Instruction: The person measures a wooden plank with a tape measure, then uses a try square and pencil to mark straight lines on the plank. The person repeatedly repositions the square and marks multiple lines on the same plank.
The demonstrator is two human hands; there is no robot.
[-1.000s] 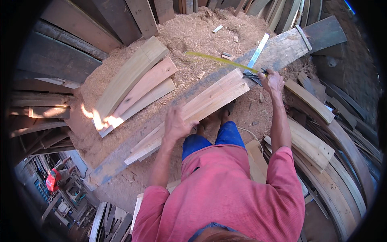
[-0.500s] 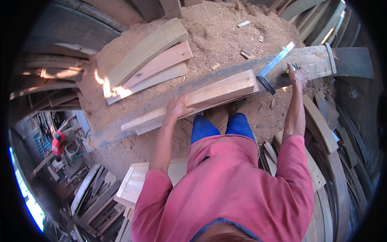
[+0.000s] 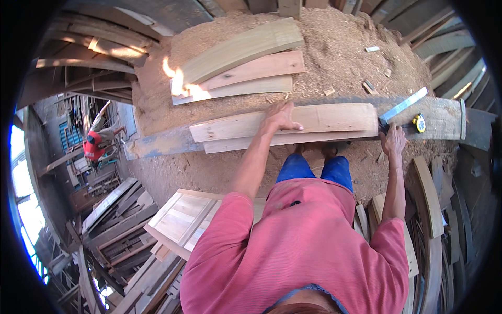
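Left hand (image 3: 281, 116) spread, right hand (image 3: 393, 141) seemingly curled

no legible text, labels, numbers, signs

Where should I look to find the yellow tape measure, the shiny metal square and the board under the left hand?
Tape measure (image 3: 419, 123): head view, on its case.
Metal square (image 3: 404, 104): head view, mid-blade.
Board (image 3: 332, 119): head view, upper surface, right of its middle.

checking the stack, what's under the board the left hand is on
A second board shows along the near edge of the top board, and a long plank past both ends. Anything else underneath is covered.
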